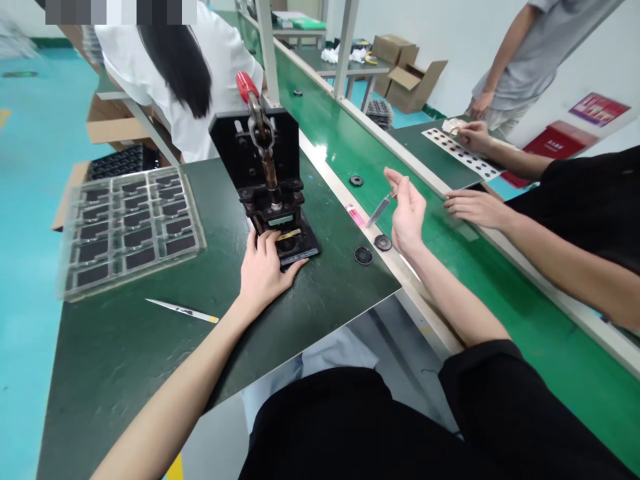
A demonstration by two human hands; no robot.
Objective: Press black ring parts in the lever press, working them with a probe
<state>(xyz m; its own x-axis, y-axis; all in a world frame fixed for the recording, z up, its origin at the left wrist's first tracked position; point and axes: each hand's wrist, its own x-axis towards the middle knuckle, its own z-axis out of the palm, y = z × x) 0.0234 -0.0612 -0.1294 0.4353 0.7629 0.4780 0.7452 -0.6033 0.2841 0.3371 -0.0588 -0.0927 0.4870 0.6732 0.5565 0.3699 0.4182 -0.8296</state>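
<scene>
While hands work: left hand (pixel 265 270) open on press (pixel 270 180), right hand (pixel 407 213) pinching tweezers (pixel 380 209), tray (pixel 130 227) (dark parts in pockets).

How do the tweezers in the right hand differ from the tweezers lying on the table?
The tweezers in the right hand, at, are held up in the air and tilted steeply. The tweezers on the table lie flat and untouched, nearer the left hand. The lying pair shows a yellow end; the held pair shows none. Both are slim, pointed and silver.
</scene>
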